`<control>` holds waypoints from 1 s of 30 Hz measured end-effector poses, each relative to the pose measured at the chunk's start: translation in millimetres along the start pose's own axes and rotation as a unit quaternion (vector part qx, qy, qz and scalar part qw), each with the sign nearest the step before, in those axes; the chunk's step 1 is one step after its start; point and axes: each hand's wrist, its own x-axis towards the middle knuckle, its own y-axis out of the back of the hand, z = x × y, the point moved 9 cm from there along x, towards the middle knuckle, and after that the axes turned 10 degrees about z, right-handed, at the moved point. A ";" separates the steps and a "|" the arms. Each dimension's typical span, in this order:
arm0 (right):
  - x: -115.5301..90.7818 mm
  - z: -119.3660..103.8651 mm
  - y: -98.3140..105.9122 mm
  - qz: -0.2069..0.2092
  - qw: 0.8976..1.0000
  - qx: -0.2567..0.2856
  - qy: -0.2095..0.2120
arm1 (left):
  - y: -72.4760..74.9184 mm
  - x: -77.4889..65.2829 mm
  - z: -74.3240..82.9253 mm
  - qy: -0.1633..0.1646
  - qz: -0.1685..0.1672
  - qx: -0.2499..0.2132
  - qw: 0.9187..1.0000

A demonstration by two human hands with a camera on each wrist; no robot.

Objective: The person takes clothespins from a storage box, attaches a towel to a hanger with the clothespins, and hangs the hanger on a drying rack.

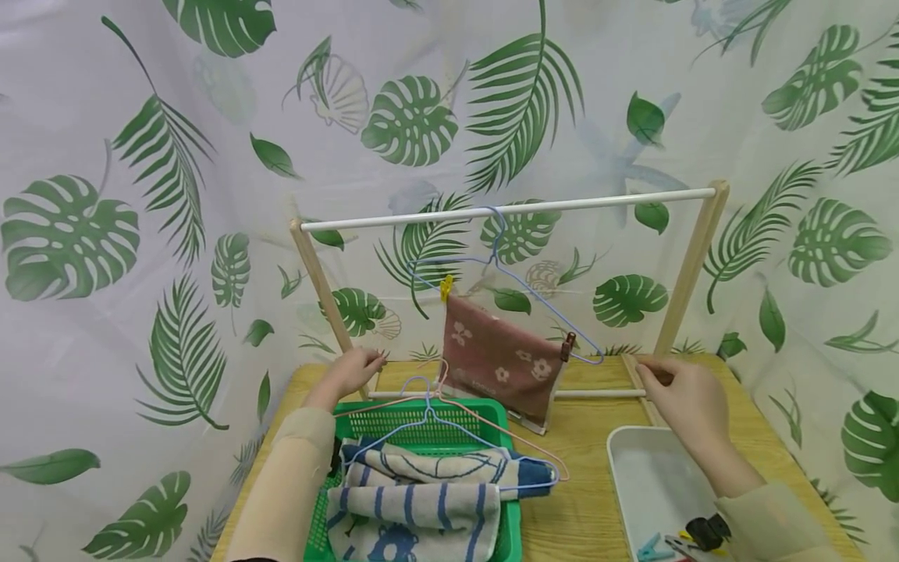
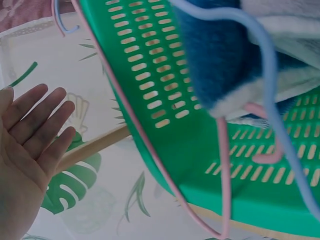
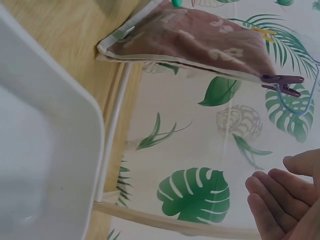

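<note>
Pink towel point(image 1: 493, 361) hangs tilted from a hanger point(image 1: 495, 251).
From it: bar point(image 1: 597, 203) at twelve o'clock; left hand point(image 1: 349, 376) at nine, fingers straight; right hand point(image 1: 690, 396) at three, fingers loosely bent, thumb apart; basket point(image 1: 514, 523) at seven.

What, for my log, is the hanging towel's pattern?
Pale flowers on the hanging towel, clearest in head view.

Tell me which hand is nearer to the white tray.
Right. The right hand is by the far end of the white tray; the left hand is farther off, near the green basket.
</note>
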 end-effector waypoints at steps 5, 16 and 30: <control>-7.9 14.4 -2.4 -0.009 1.000 -0.010 -0.005 | -8.1 -6.3 -7.0 0.011 -0.021 -0.012 1.000; -31.6 52.7 -15.1 -0.083 0.994 -0.046 -0.058 | -17.7 -18.3 -13.8 0.028 -0.026 0.001 0.999; -65.7 97.6 -28.1 -0.194 0.972 -0.067 -0.113 | -30.1 -28.4 -25.0 0.051 -0.031 0.004 0.998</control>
